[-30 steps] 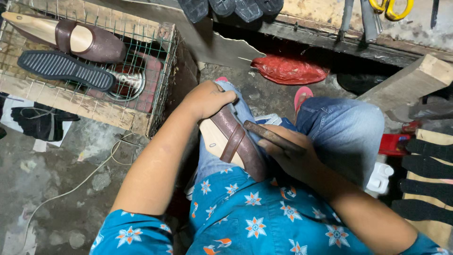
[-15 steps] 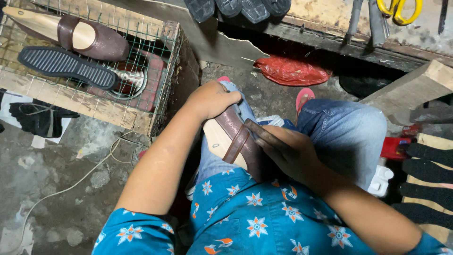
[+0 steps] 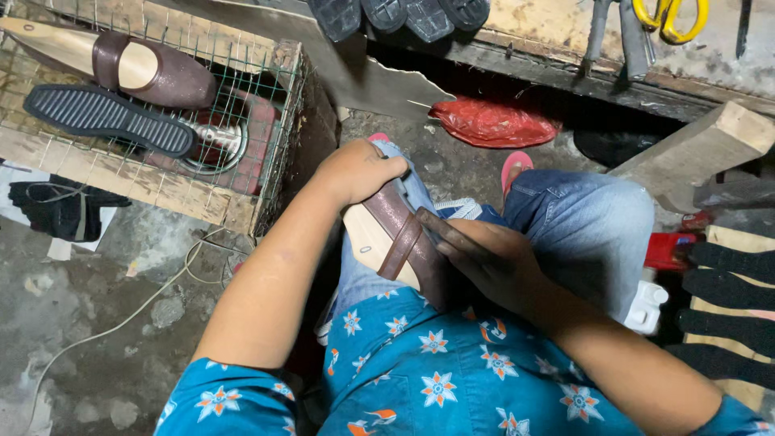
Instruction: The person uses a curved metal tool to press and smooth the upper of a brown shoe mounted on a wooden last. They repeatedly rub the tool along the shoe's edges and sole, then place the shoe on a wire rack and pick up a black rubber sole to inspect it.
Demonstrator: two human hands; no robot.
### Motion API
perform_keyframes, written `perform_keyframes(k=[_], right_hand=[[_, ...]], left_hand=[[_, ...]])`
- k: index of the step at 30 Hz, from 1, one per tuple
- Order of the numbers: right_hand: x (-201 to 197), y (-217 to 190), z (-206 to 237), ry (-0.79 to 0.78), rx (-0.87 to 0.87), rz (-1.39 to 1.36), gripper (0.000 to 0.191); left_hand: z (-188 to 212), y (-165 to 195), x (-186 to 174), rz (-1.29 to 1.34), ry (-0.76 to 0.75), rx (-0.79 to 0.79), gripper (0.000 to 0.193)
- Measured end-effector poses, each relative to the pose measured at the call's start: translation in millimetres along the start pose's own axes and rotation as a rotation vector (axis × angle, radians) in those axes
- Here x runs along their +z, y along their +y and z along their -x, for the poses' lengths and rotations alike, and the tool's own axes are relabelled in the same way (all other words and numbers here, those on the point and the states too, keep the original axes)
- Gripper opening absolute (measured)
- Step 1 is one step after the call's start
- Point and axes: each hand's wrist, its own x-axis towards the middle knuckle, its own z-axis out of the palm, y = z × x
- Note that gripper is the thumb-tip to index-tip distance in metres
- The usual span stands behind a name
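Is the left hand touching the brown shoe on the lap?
Touching. The head view shows the left hand closed over the toe end of the brown shoe, with no gap between them.

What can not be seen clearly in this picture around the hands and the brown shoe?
- Head view: toe of the brown shoe is covered by the left hand.
- Its heel is hidden under the right hand.
- Yellow scissors are cut off by the top edge.
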Motion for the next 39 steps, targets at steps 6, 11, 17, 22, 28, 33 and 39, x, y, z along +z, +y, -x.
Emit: perform_keyframes(k=[6,11,17,22,28,33,39], right_hand=[[4.8,5.6,6.1,0.010,0.035,0.023,0.033],[10.8,14.1,2.5,0.140,-0.398,0.299,0.022],[9.9,5.5,8.2,0.008,0.074,0.019,0.028],[-23.4,-25.9,34.6,-0.321,0.589,-0.336,0.046],[-18.3,-21.2,14.9,0.147,0.020,-0.071,0.030],[23.8,3.9,10.5,0.218,0.483,-0.659,0.047],[46.4,8.6,-1.8,0.517,0.424,-0.738,0.060]], left_hand=[[2.0,2.2,-0.1,0.058,0.001,-0.020,0.057],[0.7,1.9,2.3,0.070,-0.022,0.002,0.055],[3.1,-2.2,3.3,0.093,-0.015,0.017,0.055],[9.8,-0.6,1.3,0.112,0.013,0.002,0.063],[36.8,26.4,-7.4,0.101,0.133,0.108,0.066],[64.9,62.1,-18.4,-0.055,0.192,0.140,0.061],[83.4,96.2,-25.2,-0.123,0.187,0.174,0.066]])
